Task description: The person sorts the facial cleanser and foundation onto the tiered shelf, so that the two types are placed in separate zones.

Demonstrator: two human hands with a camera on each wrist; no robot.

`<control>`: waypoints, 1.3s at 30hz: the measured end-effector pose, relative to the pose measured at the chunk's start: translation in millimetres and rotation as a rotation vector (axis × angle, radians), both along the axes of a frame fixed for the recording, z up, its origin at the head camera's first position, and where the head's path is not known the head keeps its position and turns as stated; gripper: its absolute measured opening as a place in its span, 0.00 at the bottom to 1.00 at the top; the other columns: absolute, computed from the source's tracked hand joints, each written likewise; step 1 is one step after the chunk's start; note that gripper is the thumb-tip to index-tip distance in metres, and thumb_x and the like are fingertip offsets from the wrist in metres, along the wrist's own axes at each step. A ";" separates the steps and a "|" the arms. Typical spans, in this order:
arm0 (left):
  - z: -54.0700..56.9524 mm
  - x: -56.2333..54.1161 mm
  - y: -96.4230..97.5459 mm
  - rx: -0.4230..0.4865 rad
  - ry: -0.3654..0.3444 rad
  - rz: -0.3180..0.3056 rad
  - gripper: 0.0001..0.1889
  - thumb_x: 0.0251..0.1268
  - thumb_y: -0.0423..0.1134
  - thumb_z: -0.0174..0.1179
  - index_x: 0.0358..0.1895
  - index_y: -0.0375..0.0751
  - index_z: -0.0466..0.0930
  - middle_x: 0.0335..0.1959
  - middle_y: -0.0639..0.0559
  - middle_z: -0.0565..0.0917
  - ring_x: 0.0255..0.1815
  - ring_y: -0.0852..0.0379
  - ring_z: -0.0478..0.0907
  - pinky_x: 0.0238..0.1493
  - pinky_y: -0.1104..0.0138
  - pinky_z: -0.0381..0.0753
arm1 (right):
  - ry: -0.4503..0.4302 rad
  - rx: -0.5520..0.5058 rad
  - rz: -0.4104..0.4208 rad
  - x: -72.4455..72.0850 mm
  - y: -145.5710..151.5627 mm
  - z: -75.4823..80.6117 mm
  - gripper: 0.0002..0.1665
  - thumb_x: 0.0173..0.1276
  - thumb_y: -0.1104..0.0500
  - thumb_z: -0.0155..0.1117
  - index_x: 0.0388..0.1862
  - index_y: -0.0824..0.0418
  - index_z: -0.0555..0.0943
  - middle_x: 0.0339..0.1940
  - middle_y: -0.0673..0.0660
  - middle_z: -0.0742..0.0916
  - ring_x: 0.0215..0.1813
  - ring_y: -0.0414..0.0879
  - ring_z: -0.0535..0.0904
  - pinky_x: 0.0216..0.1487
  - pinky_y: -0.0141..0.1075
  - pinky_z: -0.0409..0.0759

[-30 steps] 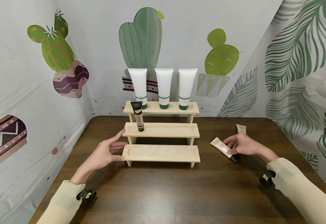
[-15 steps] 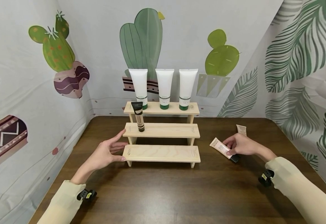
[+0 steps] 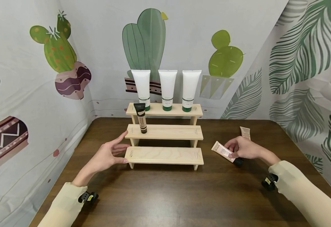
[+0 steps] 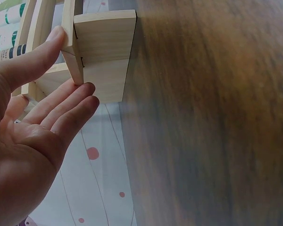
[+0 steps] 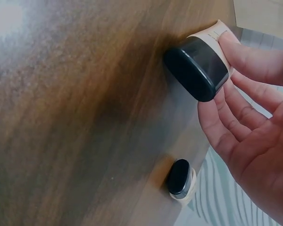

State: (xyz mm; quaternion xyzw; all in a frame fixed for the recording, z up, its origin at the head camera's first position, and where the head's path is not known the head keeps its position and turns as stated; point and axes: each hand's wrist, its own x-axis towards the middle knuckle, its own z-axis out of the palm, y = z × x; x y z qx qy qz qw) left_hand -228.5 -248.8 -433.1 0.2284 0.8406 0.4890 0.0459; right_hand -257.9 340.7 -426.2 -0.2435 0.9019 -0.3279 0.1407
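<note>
My right hand (image 3: pixel 246 148) pinches a pale pink BB cream tube (image 3: pixel 221 150) between thumb and fingers. Its black cap (image 5: pixel 193 70) faces the right wrist camera, and its flat crimped end points left. Behind that hand lies a second pale tube (image 3: pixel 245 131), partly hidden; its black cap (image 5: pixel 179 176) shows in the right wrist view. My left hand (image 3: pixel 105 156) rests against the left end of a three-step wooden display stand (image 3: pixel 166 154), thumb (image 4: pixel 55 35) at the lowest step, fingers fairly straight. A beige tube with black ends (image 3: pixel 141 119) stands on the middle step's left.
On the top step stand three white tubes with green caps: left (image 3: pixel 141 85), middle (image 3: pixel 168 86) and right (image 3: pixel 191 86). The stand sits on a dark brown table (image 3: pixel 165 195). A cactus-printed cloth (image 3: pixel 105 56) hangs close behind.
My right hand has shifted slightly left with the BB cream tube, whose angle has become flatter in the head view. The left hand and the stand keep their places.
</note>
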 end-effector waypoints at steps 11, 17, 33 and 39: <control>0.2 0.2 0.8 0.000 -0.001 0.003 0.60 0.53 0.23 0.80 0.86 0.53 0.54 0.62 0.35 0.84 0.63 0.35 0.81 0.65 0.48 0.81 | 0.024 0.041 0.017 4.2 -8.4 4.1 0.19 0.57 0.66 0.81 0.47 0.72 0.87 0.28 0.49 0.87 0.31 0.41 0.81 0.31 0.31 0.80; 0.3 0.4 1.0 -0.003 -0.001 0.005 0.59 0.53 0.24 0.80 0.86 0.53 0.54 0.62 0.35 0.84 0.63 0.35 0.81 0.65 0.47 0.80 | 0.042 0.033 0.001 7.0 -9.4 3.0 0.20 0.57 0.67 0.81 0.47 0.74 0.86 0.30 0.50 0.88 0.32 0.42 0.82 0.32 0.31 0.81; 1.1 1.8 0.3 -0.008 -0.003 0.007 0.59 0.53 0.24 0.79 0.86 0.52 0.54 0.62 0.34 0.83 0.63 0.34 0.81 0.65 0.43 0.79 | 0.111 0.010 -0.070 15.8 -12.9 7.2 0.26 0.59 0.65 0.82 0.54 0.75 0.85 0.33 0.50 0.89 0.34 0.40 0.85 0.35 0.32 0.84; 0.8 0.8 0.3 -0.011 -0.002 0.004 0.59 0.53 0.24 0.79 0.86 0.52 0.54 0.62 0.33 0.83 0.63 0.34 0.81 0.64 0.44 0.80 | 0.130 -0.025 -0.084 20.6 -14.2 10.4 0.24 0.60 0.66 0.82 0.53 0.74 0.85 0.33 0.51 0.89 0.33 0.41 0.85 0.33 0.32 0.85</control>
